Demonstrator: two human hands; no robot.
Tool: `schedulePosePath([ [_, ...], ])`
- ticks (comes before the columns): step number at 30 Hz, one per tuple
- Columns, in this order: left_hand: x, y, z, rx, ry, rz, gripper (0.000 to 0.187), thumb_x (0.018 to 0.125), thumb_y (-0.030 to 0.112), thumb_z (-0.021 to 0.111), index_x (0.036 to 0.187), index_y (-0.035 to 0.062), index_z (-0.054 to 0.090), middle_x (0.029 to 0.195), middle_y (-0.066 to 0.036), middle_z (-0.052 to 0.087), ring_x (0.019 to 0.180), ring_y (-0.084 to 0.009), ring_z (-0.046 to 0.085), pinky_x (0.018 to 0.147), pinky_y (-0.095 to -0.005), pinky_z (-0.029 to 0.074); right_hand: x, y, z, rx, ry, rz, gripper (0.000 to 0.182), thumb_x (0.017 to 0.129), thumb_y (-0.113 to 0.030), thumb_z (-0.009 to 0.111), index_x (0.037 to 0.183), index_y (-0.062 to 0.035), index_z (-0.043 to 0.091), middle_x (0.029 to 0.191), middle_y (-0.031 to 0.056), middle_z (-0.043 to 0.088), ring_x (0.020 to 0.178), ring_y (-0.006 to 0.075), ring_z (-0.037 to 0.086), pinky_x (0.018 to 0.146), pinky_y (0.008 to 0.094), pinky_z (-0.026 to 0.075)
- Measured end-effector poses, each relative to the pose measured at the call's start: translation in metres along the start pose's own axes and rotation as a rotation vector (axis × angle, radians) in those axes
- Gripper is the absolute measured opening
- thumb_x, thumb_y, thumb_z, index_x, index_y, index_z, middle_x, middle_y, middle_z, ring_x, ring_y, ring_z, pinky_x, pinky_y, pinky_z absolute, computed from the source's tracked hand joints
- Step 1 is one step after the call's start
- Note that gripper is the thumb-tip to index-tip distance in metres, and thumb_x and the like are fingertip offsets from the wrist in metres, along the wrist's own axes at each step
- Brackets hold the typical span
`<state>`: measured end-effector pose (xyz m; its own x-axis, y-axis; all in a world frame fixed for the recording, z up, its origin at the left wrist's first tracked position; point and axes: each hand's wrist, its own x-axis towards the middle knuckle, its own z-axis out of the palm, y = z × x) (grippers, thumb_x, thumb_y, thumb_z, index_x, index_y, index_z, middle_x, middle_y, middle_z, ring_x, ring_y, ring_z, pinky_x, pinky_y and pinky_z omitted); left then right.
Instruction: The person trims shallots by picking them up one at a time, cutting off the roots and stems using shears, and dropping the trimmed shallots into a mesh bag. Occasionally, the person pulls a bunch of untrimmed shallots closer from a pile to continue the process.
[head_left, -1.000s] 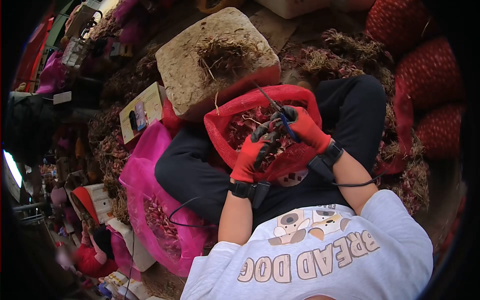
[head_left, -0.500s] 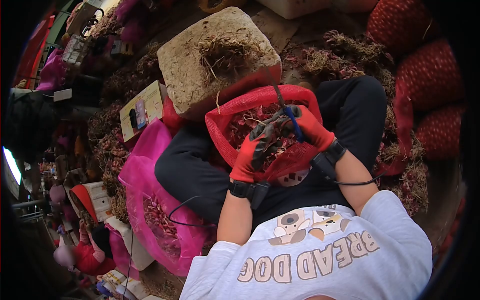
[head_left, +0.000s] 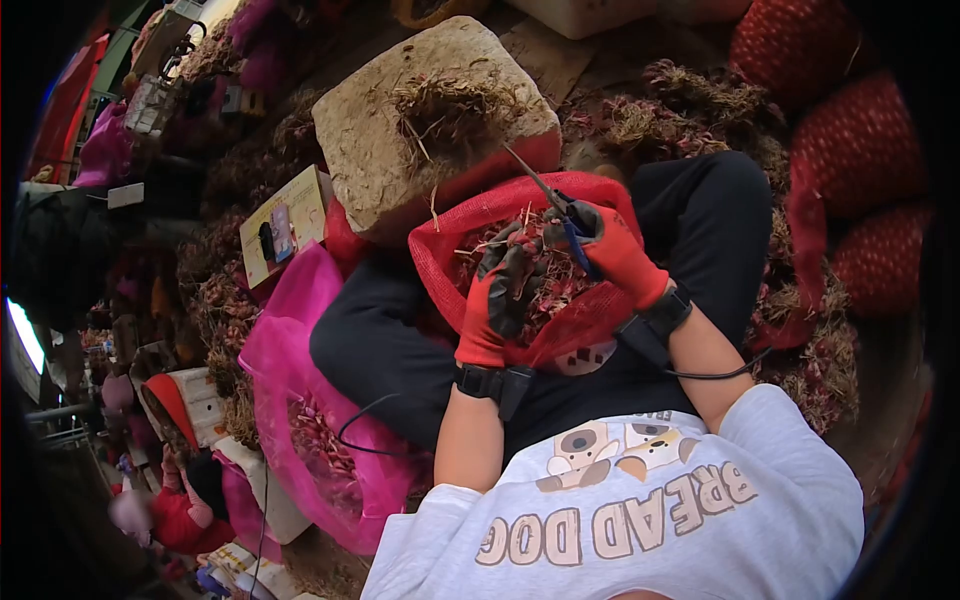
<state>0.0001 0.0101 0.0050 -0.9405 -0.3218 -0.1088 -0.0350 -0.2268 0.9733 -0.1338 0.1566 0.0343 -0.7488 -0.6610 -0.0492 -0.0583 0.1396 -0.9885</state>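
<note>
Both my hands wear red gloves with dark palms. My left hand [head_left: 497,297] holds a small reddish bulb with dry stalks over the red mesh bag [head_left: 470,212] in my lap. My right hand [head_left: 612,250] grips blue-handled scissors [head_left: 556,208], blades pointing up and left, right beside the bulb. The mesh bag is full of reddish bulbs [head_left: 560,285] and rests between my black-trousered legs. Black bands with cables sit on both wrists.
A pale block [head_left: 380,130] topped with cut dry roots stands just beyond the bag. A pink mesh bag [head_left: 300,400] of bulbs lies at my left. Filled red sacks [head_left: 850,130] are stacked at the right. Another person in red [head_left: 175,510] sits at lower left.
My left hand has lifted slightly with the bulb. The scissors have swung from pointing up back to pointing up-left.
</note>
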Motion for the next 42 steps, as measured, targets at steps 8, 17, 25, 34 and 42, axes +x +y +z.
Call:
schedulePosePath([
  [8, 0.003, -0.02, -0.001, -0.27, -0.064, -0.13, 0.04, 0.083, 0.004, 0.06, 0.122, 0.0035, 0.052, 0.111, -0.01, 0.058, 0.089, -0.024, 0.059, 0.079, -0.03, 0.048, -0.003, 0.012, 0.015, -0.226, -0.119, -0.225, 0.025, 0.078, -0.014, 0.068, 0.1, -0.0023, 0.064, 0.088, 0.0143, 0.066, 0.08, 0.026, 0.064, 0.074, 0.0332, 0.048],
  [17, 0.0, -0.004, 0.011, 0.362, -0.034, 0.287, 0.042, 0.089, 0.01, 0.056, 0.129, 0.0044, 0.046, 0.116, -0.011, 0.057, 0.107, -0.0222, 0.056, 0.092, -0.0321, 0.045, -0.004, 0.007, 0.015, -0.211, -0.007, 0.02, 0.025, 0.081, -0.025, 0.064, 0.097, -0.0059, 0.062, 0.092, 0.0157, 0.065, 0.088, 0.0332, 0.062, 0.074, 0.0415, 0.049],
  [25, 0.015, -0.01, -0.028, -0.764, 0.083, -0.083, 0.037, 0.095, 0.034, 0.052, 0.126, 0.0145, 0.047, 0.111, 0.0, 0.058, 0.101, -0.0131, 0.056, 0.082, -0.0268, 0.051, -0.018, 0.001, -0.011, -0.748, 0.02, -0.138, 0.025, 0.074, -0.025, 0.069, 0.09, -0.0073, 0.061, 0.086, 0.0125, 0.063, 0.082, 0.0331, 0.062, 0.07, 0.0403, 0.049],
  [34, 0.016, -0.013, -0.029, -0.721, 0.209, -0.115, 0.033, 0.094, 0.041, 0.053, 0.115, 0.0156, 0.054, 0.098, 0.006, 0.056, 0.089, -0.0061, 0.053, 0.079, -0.0232, 0.049, -0.025, 0.003, -0.016, -0.997, -0.044, -0.203, 0.039, 0.07, -0.038, 0.07, 0.094, -0.0101, 0.059, 0.087, 0.008, 0.062, 0.081, 0.027, 0.062, 0.07, 0.0376, 0.049],
  [42, 0.019, -0.019, -0.03, -0.705, 0.25, -0.121, 0.029, 0.095, 0.037, 0.053, 0.112, 0.0139, 0.056, 0.095, 0.005, 0.057, 0.09, -0.0061, 0.053, 0.08, -0.0212, 0.048, -0.027, 0.006, -0.013, -1.082, -0.056, -0.192, 0.039, 0.073, -0.042, 0.068, 0.094, -0.0104, 0.059, 0.088, 0.0079, 0.064, 0.081, 0.0263, 0.063, 0.069, 0.0371, 0.049],
])
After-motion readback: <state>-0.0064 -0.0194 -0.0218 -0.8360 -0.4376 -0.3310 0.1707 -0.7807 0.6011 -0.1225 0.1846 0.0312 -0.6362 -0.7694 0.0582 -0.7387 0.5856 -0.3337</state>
